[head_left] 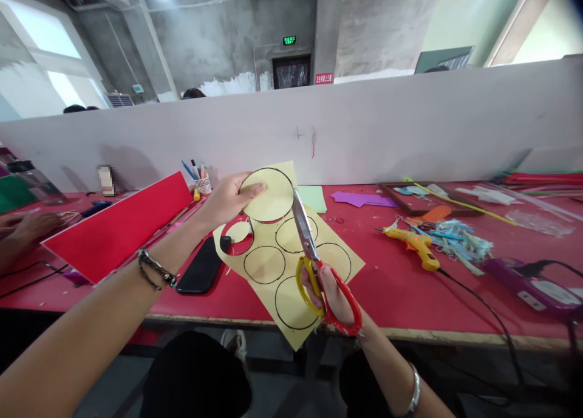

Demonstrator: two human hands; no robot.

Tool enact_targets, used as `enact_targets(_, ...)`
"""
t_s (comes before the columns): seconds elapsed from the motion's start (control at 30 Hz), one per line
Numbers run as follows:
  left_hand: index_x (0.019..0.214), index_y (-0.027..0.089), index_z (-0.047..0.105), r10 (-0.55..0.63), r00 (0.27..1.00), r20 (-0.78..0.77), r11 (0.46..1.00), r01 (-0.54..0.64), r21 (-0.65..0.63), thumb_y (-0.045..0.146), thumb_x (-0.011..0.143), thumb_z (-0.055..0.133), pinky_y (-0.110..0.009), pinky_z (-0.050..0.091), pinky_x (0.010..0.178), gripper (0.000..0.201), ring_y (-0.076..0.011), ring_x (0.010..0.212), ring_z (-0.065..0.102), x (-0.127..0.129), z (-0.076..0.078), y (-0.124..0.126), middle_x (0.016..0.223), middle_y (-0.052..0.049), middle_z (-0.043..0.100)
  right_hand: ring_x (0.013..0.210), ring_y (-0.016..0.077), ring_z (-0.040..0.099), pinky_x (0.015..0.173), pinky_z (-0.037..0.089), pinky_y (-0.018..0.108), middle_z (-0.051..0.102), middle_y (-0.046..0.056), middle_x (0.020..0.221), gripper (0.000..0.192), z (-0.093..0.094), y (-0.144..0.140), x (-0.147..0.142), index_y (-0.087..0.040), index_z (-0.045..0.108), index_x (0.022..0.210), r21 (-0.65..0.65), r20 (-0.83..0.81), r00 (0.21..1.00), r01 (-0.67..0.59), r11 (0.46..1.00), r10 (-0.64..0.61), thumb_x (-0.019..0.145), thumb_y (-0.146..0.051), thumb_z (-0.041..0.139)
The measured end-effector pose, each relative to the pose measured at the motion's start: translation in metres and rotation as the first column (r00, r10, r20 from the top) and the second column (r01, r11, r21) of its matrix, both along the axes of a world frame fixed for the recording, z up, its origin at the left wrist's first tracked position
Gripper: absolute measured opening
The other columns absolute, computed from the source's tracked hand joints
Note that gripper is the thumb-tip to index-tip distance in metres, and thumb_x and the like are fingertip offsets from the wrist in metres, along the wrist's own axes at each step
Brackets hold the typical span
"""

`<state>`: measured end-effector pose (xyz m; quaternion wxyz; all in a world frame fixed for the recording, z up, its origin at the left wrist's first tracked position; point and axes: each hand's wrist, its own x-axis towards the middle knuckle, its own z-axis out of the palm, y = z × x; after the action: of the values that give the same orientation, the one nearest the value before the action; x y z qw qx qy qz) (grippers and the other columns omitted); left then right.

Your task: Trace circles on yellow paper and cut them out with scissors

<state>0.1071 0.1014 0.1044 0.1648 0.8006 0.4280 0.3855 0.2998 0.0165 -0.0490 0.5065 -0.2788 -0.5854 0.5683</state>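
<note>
My left hand point(225, 200) pinches the upper left of a pale yellow paper sheet point(291, 266), thumb on a large drawn circle that is partly cut out. The sheet carries several black-outlined circles and has one round hole near its left edge. My right hand point(330, 293) grips scissors point(319, 266) with one yellow and one red handle. Their blades point up and lie along the right edge of the large circle. The sheet is held above the red table point(401, 296).
A black phone point(203, 266) lies under the sheet's left side. A red board point(116, 226) leans at the left, by another person's hand point(27, 226). A yellow glue gun point(416, 243) with a black cord, paper scraps, a purple tool point(532, 281) and a pen cup point(203, 181) stand around.
</note>
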Motion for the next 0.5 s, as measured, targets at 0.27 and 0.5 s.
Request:
enact_targets(0.27, 0.079, 0.018, 0.061, 0.005, 0.999, -0.049, 1.000, -0.005, -0.001, 0.043, 0.079, 0.050, -0.019, 0.040, 0.047, 0.027, -0.0154, 0.070, 0.059, -0.0011, -0.0014, 0.0028, 0.067, -0.002, 0.062, 0.035, 0.0062, 0.025, 0.036, 0.022, 0.023, 0.034, -0.006, 0.054, 0.046, -0.0034, 0.0018, -0.0027, -0.020, 0.042, 0.071, -0.011, -0.019, 1.000, 0.014, 1.000, -0.014, 0.086, -0.063, 0.030)
enact_targets(0.5, 0.077, 0.017, 0.060, -0.022, 0.999, -0.028, 1.000, 0.021, -0.011, 0.043, 0.080, 0.049, -0.019, 0.043, 0.049, 0.028, -0.0128, 0.063, 0.058, -0.0021, -0.0057, 0.0040, 0.062, -0.001, 0.060, 0.034, 0.0063, 0.025, 0.035, 0.021, 0.023, 0.033, -0.006, 0.054, 0.049, -0.0026, 0.0014, -0.0046, -0.021, 0.041, 0.069, -0.025, -0.023, 0.999, 0.021, 0.999, -0.022, 0.084, -0.066, 0.031)
